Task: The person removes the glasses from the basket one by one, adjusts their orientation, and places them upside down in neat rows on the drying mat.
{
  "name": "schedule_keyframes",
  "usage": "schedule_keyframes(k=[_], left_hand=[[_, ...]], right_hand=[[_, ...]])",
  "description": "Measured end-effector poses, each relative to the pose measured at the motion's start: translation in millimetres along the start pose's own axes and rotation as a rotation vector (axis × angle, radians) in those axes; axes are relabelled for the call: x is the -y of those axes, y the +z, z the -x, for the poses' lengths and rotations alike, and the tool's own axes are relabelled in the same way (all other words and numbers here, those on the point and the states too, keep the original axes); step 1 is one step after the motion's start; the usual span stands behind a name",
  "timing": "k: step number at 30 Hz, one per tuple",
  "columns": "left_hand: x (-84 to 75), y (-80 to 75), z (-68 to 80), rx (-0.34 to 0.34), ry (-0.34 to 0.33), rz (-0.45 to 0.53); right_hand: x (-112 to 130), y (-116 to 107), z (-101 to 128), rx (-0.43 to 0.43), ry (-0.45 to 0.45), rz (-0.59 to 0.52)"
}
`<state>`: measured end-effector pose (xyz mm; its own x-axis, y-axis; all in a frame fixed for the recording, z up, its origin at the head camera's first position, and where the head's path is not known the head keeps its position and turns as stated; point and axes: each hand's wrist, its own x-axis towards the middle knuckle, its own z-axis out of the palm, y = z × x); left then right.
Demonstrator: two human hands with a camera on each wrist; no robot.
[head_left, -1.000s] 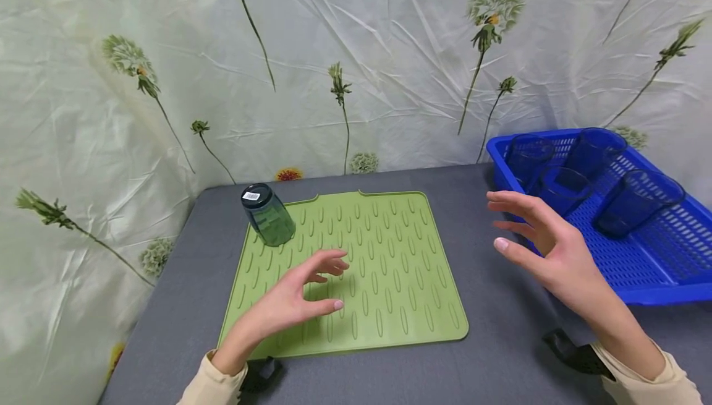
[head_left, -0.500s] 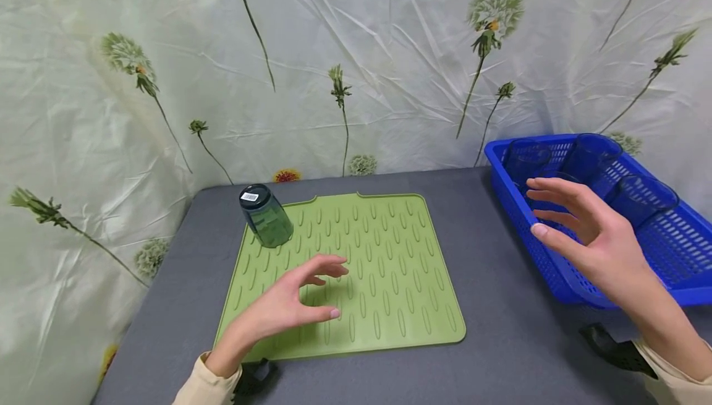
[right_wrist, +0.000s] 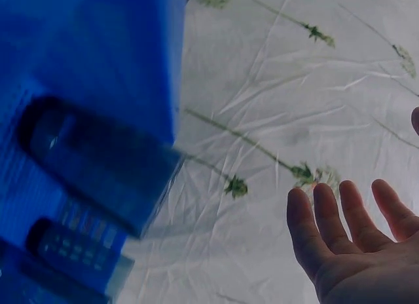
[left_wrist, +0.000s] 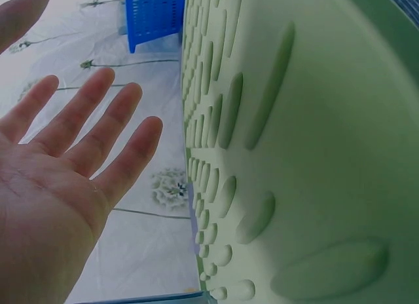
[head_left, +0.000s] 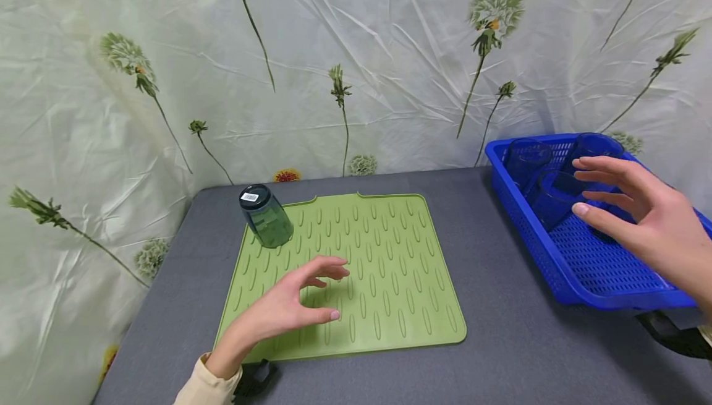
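Hands: two are showing, the left hand and the right hand, both holding nothing.
Tumblers: five are showing in the head view, one dark green translucent plastic tumbler and four blue translucent plastic tumblers.
Basket: one blue perforated plastic basket is sitting on the right side of the grey tabletop, reaching past the right edge of the view.
Basket contents: the four blue tumblers are lying and leaning inside it towards its far end; the right hand is partly covering one of them.
Mat: one light green ribbed silicone mat is lying flat on the middle of the tabletop.
Mat contents: the green tumbler is standing upside down on the mat's far left corner, a small white label on its upturned base.
Left hand state: it is hovering over the near left part of the mat, fingers apart and loosely bent, well apart from the green tumbler.
Right hand state: it is hovering over the basket with fingers spread and straight, just above the blue tumblers; whether it is touching one, I cannot tell.
Backdrop: a crinkled pale sheet printed with dandelions is hanging behind the tabletop.
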<state>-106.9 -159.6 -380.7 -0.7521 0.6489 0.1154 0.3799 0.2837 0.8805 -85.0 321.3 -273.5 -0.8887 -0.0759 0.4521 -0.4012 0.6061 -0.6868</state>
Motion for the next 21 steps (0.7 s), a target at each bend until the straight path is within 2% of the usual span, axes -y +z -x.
schedule_keyframes(k=[3,7,15,21], left_hand=[[0.0,0.2,-0.3,0.000,-0.002,-0.002],[0.4,1.0,0.3,0.001,-0.015,-0.008],[-1.0,1.5,2.1,-0.015,-0.004,-0.001],[-3.6,-0.1,2.0,-0.053,0.038,0.015]], right_hand=[[-6.1,-9.0,-4.5,-0.014,-0.015,-0.003],[-19.2,-18.0,-10.5,-0.006,0.015,0.044],[-46.1,-33.5,-17.5,0.074,0.101,0.165],[-66.2,-44.1,-21.6,0.056,0.050,0.119]])
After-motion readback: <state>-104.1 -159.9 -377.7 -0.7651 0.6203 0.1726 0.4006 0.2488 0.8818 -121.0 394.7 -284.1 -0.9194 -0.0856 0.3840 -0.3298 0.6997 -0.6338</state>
